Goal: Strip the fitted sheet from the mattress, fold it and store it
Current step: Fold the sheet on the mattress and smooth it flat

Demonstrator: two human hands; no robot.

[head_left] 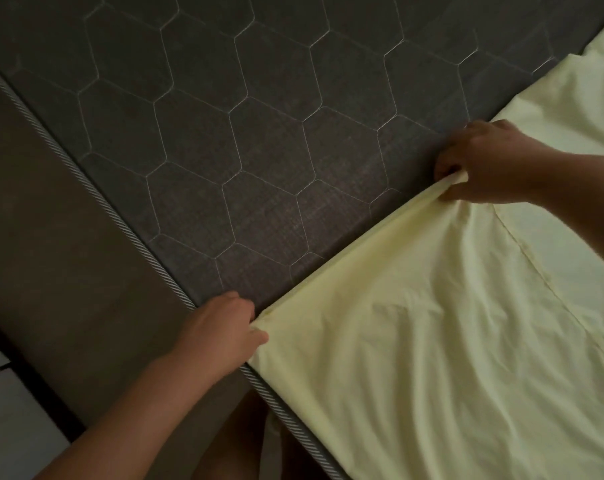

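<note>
On the dark mattress [224, 133], the left hand [220, 330] at 7 o'clock pinches the edge of the yellow sheet [414, 323]; the right hand [484, 164] at 2 o'clock grips it too.

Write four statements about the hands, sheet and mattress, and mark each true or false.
1. The left hand pinches the yellow sheet at its edge. True.
2. The right hand lies flat, holding nothing. False: it grips the sheet's bunched edge.
3. The sheet covers the whole mattress. False: most of the dark top in view is bare.
4. The mattress top is stitched in hexagons. True.
</note>
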